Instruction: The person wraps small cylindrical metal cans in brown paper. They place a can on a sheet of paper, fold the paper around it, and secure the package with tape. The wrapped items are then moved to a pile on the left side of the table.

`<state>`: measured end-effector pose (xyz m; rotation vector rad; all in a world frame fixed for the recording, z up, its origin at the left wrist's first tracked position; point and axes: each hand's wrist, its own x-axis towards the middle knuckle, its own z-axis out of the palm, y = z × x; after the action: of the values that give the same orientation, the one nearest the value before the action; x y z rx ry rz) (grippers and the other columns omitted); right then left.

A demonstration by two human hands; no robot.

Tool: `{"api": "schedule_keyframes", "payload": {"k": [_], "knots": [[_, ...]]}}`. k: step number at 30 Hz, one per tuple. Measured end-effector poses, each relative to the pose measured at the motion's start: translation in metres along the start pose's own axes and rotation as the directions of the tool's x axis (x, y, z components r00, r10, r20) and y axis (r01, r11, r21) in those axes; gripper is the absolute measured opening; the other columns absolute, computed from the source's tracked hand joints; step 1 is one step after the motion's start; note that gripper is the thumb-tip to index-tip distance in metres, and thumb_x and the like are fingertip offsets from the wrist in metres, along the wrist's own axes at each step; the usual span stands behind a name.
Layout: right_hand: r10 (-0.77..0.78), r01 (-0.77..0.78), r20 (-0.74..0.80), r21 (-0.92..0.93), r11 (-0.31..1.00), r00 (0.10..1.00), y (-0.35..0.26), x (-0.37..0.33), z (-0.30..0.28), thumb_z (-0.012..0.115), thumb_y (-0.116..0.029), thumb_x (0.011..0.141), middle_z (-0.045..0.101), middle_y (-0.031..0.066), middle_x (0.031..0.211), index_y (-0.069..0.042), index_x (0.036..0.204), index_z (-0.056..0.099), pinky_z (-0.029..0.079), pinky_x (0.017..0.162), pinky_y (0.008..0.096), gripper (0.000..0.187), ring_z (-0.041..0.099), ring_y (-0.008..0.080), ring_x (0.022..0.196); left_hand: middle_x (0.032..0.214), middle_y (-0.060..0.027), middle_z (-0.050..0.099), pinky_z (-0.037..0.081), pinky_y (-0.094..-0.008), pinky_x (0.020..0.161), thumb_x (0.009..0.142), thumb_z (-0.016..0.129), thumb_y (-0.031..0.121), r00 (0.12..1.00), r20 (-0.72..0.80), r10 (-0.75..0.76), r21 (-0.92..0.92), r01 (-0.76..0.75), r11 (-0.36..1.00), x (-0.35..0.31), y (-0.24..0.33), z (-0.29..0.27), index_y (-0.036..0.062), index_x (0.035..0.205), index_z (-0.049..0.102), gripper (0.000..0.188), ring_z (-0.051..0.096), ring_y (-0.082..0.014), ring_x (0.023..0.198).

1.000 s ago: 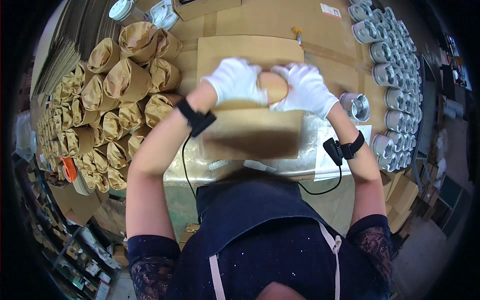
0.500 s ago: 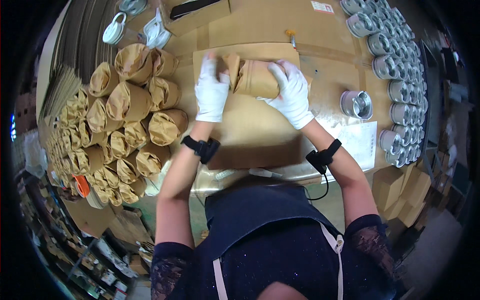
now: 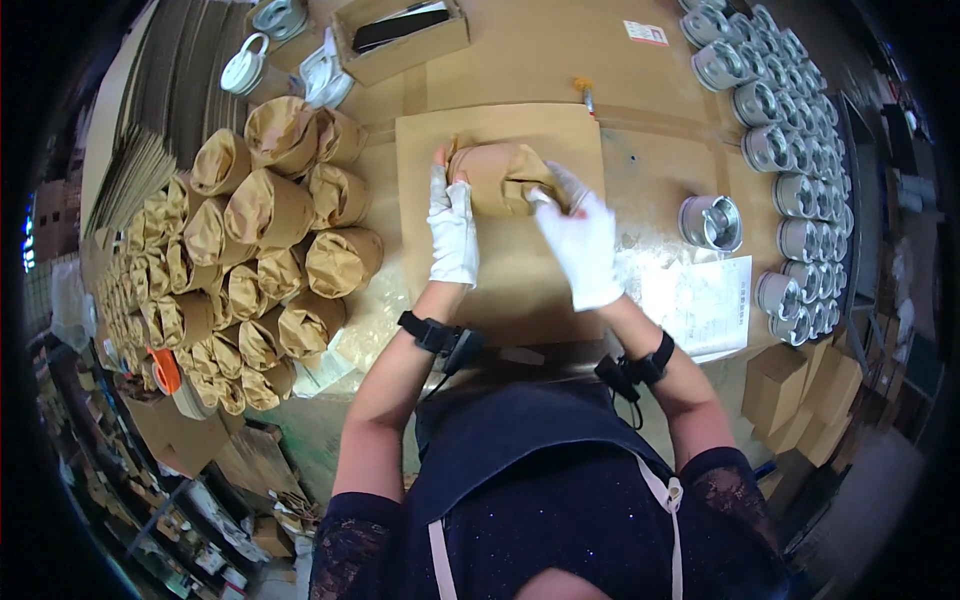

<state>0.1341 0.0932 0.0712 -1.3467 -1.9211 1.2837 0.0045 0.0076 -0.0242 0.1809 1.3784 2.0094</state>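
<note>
Brown paper bundle (image 3: 488,172), upper centre of frame: held left end with curled fingers of left hand (image 3: 453,228); touched creased right end with right hand (image 3: 580,238), couldn't tell if pinched; called for snug folds.

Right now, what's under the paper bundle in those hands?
A flat cardboard sheet shows around the paper bundle; whatever is directly beneath is covered, so contact is unclear.

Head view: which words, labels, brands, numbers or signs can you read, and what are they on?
None can be quoted reliably.
White sheet: a column of print and fainter marks, too small and blurred.
Red-and-white label: print too small.
Held bundle: no text visible.
Metal parts: none I can make out.
</note>
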Motion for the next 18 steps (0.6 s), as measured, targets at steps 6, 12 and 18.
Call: {"api": "schedule_keyframes", "payload": {"k": [6, 12, 18], "knots": [[-0.595, 0.676, 0.321, -0.379, 0.632, 0.737, 0.026, -0.049, 0.048, 0.067, -0.015, 0.085, 0.057, 0.033, 0.146, 0.01, 0.147, 0.049, 0.035, 0.125, 0.0509, 0.07, 0.056, 0.044, 0.137, 0.139, -0.014, 0.061, 0.054, -0.0356, 0.103, 0.092, 0.075, 0.014, 0.987, -0.054, -0.154, 0.258, 0.163, 0.952, -0.022, 0.017, -0.002, 0.0129, 0.166, 0.024, 0.09, 0.063, -0.0242, 0.121], [-0.715, 0.748, 0.45, 0.143, 0.649, 0.534, 0.015, -0.033, 0.017, 0.063, -0.005, 0.075, 0.069, 0.0204, 0.132, -0.003, 0.121, 0.071, 0.054, 0.107, 0.0477, 0.047, 0.065, 0.0377, 0.126, 0.117, -0.0033, 0.07, 0.055, -0.0264, 0.088, 0.09, 0.073, 0.011, 0.989, -0.056, -0.137, 0.349, 0.148, 0.926, -0.017, 0.051, -0.035, 0.0101, 0.152, 0.054, 0.065, 0.064, -0.0105, 0.099], [-0.588, 0.671, 0.324, -0.341, 0.658, 0.741, 0.094, -0.045, -0.005, 0.07, 0.002, 0.084, 0.075, 0.0122, 0.121, -0.008, 0.109, 0.076, 0.055, 0.103, 0.0444, 0.027, 0.07, 0.0357, 0.117, 0.142, -0.0088, 0.062, 0.05, -0.0334, 0.108, 0.092, 0.066, 0.019, 0.977, 0.197, -0.083, 0.16, 0.052, 0.986, -0.095, 0.193, -0.128, 0.0044, 0.152, 0.053, 0.063, 0.061, -0.0185, 0.129]]}}
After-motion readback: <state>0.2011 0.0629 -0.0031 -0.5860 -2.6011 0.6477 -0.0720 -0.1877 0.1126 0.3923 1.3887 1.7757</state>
